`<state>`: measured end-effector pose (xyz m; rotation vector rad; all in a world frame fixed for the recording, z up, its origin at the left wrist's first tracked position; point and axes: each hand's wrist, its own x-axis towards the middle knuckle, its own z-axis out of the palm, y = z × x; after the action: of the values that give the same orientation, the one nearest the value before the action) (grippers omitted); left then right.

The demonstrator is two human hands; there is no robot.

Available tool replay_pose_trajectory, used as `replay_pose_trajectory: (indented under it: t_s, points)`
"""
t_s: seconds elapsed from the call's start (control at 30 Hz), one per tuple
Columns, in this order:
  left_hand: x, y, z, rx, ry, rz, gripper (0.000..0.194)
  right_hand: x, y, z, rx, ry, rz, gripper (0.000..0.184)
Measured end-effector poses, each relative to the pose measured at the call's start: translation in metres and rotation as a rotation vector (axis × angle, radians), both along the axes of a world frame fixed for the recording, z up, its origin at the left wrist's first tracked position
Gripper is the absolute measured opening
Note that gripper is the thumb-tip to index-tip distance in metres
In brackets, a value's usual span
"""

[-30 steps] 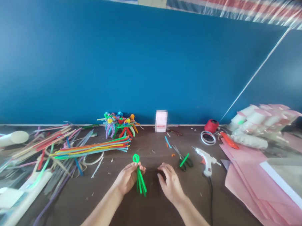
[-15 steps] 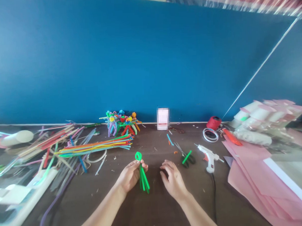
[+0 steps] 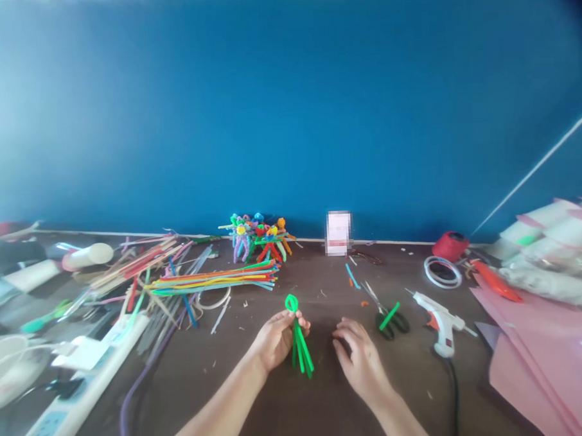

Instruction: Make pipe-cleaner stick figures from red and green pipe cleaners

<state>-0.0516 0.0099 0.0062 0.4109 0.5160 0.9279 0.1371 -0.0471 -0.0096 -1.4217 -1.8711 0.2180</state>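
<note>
My left hand [image 3: 278,339] pinches a bent green pipe cleaner [image 3: 301,352] just below its looped top. Several green ends hang down from the fingers, slightly spread. To the right, my right hand [image 3: 359,356] rests low over the dark table, fingers loosely curved and apart, with nothing in it. Beyond that hand lie black-handled scissors [image 3: 386,315], with a short green pipe cleaner piece [image 3: 390,316] across the handles. A bundle of coloured pipe cleaners [image 3: 216,278] lies to the left, behind my left hand.
Small pipe cleaner figures [image 3: 258,237] stand by the blue wall. A white glue gun [image 3: 443,320] with a black cord lies at right, near pink sheets [image 3: 533,368], a red thread spool [image 3: 450,246] and a white ring [image 3: 442,272]. A power strip [image 3: 77,394] runs along the left.
The view has turned to the left, so everything sits farther right in the picture. My left hand keeps its hold on the green pipe cleaner; the right hand's pose is nearly the same.
</note>
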Motion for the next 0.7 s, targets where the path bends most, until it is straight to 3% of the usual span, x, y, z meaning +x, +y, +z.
replay_pose_trajectory:
  t_s: [0.33, 0.7]
  points:
    - [-0.0007, 0.0018, -0.0033, 0.004, 0.013, -0.011, 0.008, 0.0039, -0.0002, 0.0034, -0.053, 0.138, -0.053, 0.015]
    - [0.0022, 0.0002, -0.0008, 0.039, 0.061, -0.012, 0.009, 0.0047, 0.0015, 0.0003, -0.026, 0.095, -0.051, 0.014]
